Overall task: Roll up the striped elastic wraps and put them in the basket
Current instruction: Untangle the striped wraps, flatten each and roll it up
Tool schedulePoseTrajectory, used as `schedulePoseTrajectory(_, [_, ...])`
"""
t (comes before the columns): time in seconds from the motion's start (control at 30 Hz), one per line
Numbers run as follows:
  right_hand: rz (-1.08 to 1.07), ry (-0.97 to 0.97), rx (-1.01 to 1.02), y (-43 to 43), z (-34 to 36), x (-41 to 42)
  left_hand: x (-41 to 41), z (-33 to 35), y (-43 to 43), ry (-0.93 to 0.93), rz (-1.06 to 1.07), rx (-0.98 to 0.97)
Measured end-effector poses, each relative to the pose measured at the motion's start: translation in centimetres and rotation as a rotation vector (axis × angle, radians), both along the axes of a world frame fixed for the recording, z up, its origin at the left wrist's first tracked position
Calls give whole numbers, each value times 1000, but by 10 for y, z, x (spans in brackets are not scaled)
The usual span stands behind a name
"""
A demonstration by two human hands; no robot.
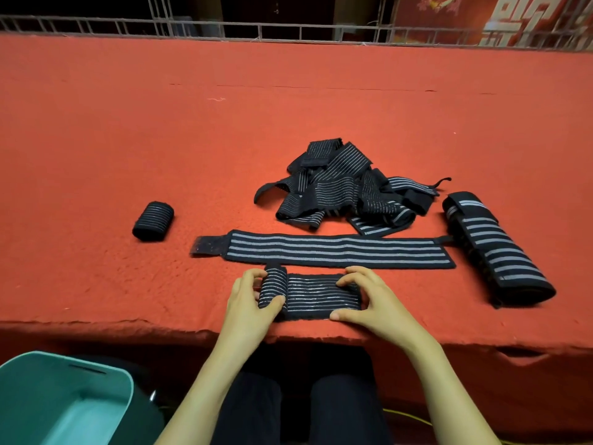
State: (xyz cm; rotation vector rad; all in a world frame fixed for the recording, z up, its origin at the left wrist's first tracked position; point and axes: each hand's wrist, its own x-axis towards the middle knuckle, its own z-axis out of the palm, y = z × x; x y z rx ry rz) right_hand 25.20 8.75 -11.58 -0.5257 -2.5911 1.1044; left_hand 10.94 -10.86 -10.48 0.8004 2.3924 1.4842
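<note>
The teal basket, below and left of the half-rolled wrap, shows no rolls in its visible part. One finished roll lies left of that wrap. The left hand grips its rolled end and the right hand pinches its flat end. Behind it lie a flat strip and a tangled pile, and to its right a loosely rolled wide wrap. Most of the work looks still to do.

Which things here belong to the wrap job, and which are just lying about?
Job: half-rolled black striped wrap; long flat striped wrap; tangled wrap pile; small finished roll; wide folded wrap; teal plastic basket.
Lying about: yellow floor cable; grey metal railing.
</note>
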Motion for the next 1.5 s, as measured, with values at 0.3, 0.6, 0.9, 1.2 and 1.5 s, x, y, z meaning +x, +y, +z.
schedulePoseTrajectory(0.3, [-26, 21, -8, 2, -2, 2, 29, -3, 29, 387, -38, -28])
schedulePoseTrajectory(0.6, [-60, 63, -13, 3, -4, 6, 25, 1, 37, 284, -255, 6])
schedulePoseTrajectory(0.9, [-358, 97, 215, -9, -12, -4, 20, 6, 39, -92, -113, 45])
schedulePoseTrajectory(1.2, [-332, 221, -52, -11, 0, -3, 16, 25, 48, -101, -123, -131])
schedulePoseTrajectory(1.5, [-149, 103, -26, -54, 5, -60, -19, 23, 0, 43, 116, -172])
